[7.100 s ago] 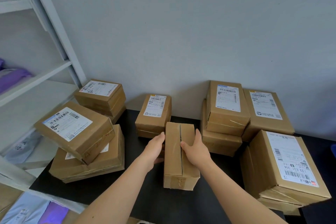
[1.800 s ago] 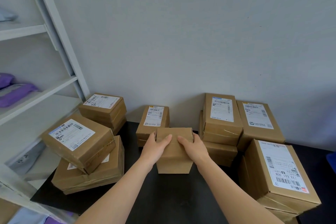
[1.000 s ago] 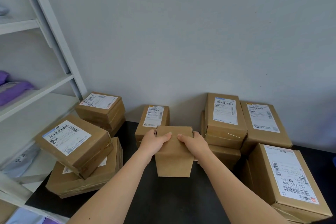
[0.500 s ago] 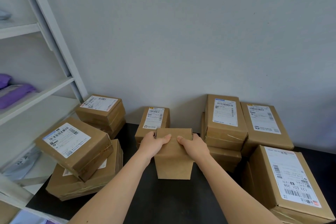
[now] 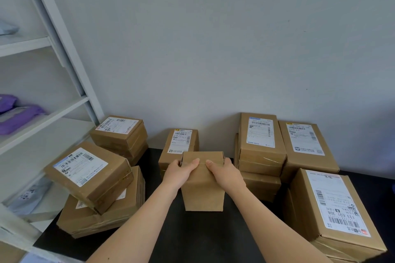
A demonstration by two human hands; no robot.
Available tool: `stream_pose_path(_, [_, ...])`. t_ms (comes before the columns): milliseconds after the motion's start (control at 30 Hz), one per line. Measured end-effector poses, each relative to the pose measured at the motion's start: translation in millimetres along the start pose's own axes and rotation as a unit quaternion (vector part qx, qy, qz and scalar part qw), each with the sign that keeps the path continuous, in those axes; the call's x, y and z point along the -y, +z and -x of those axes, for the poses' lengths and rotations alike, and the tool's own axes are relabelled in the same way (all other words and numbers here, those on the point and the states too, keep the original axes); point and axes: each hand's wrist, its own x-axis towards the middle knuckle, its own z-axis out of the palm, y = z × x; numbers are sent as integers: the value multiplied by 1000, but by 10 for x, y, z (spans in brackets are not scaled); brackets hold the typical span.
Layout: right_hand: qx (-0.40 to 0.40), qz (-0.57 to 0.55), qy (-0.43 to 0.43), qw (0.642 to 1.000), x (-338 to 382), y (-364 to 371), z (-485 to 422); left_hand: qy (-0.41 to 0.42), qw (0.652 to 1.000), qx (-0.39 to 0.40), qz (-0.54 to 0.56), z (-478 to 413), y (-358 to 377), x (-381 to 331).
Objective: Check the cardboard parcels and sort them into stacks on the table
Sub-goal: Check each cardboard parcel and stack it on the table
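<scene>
Cardboard parcel (image 5: 203, 194), plain brown, stands on end at the centre of the frame, its lower edge at the black table (image 5: 192, 239); we cannot tell whether its full weight rests there. We see both hands gripping its upper end. The left hand (image 5: 181, 172) wraps the upper left corner and the right hand (image 5: 225, 174) wraps the upper right. The thumbs lie across the near face and almost meet, and the fingers curl round the sides out of sight.

Just behind it sits a small labelled parcel (image 5: 181, 142). Right of centre, a tall stack (image 5: 260, 136) stands against the grey wall (image 5: 213, 49), with a leaning parcel (image 5: 305, 143) just beside it, further right. At lower right, a large parcel (image 5: 333, 205) with a long white label tops another pile.

At lower left, a tilted parcel (image 5: 87, 173) lies askew on a wide flat box (image 5: 106, 218). Behind these, a back stack (image 5: 119, 132) sits near the wall. A white shelf unit (image 5: 70, 66) fills the left edge of the frame, holding purple bags (image 5: 19, 115).
</scene>
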Motion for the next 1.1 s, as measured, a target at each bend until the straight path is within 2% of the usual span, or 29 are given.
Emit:
stream_pose_path(133, [41, -46, -14, 998, -37, -79, 22, 21, 999, 15, -24, 57, -12, 10])
stream_pose_path(233, [36, -98, -11, 994, -100, -105, 57, 6, 1000, 20, -1, 85, -26, 21])
stream_pose_path(400, [-26, -162, -13, 986, -210, -112, 122, -18, 989, -3, 147, 157, -85, 150])
stream_pose_path(500, [-78, -171, -25, 982, -330, -104, 151, -5, 984, -22, 177, 199, -118, 279])
stream_pose_path(567, [-81, -161, -19, 983, -419, -97, 136, -3, 989, -15, 146, 202, -114, 353])
stream_pose_path(700, [-57, -111, -2, 992, -583, -52, 128, -13, 1000, 17, 17, 196, -99, 478])
stream_pose_path(867, [37, -7, 17, 999, -710, 72, 128, -25, 983, 104, -147, 200, -88, 625])
stream_pose_path(967, [81, 17, 23, 996, -734, 148, 145, -18, 977, 130, -169, 191, -76, 674])
stream_pose_path(1100, [95, 29, 31, 995, -708, 200, 183, 3, 977, 126, -171, 172, -53, 656])
